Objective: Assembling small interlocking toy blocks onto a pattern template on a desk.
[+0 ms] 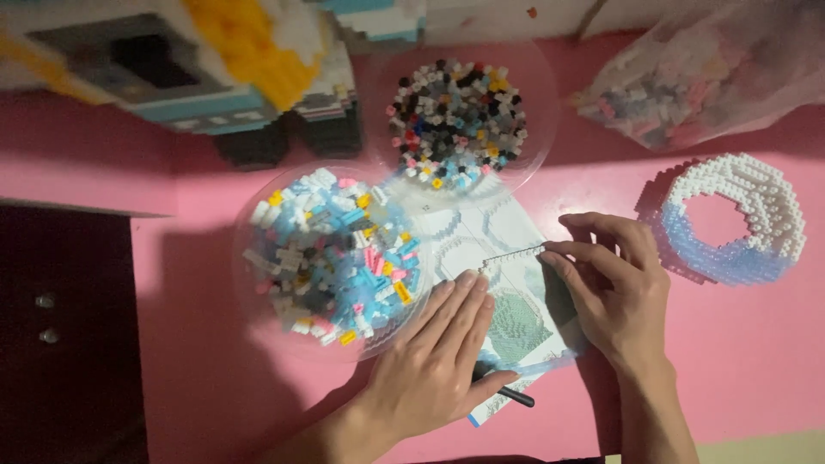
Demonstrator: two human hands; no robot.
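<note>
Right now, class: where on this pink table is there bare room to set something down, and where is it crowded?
Free: the pink table below the white-blue ring, right of the right hand; also the strip under the near bowl, beside the left hand. Crowded: the middle, with both bowls, the far bowl, the sheet and the bag.

Instruction sheet [507,283] centre table. Left of it, one dish of bricks [331,262]; behind it, another dish [458,120]. Right of it, brick ring [739,219].

left hand [438,344] flat on instruction sheet [507,258] | right hand [614,288] pinches thin brick strip [513,255] | brick bowl [331,258] beside
</note>
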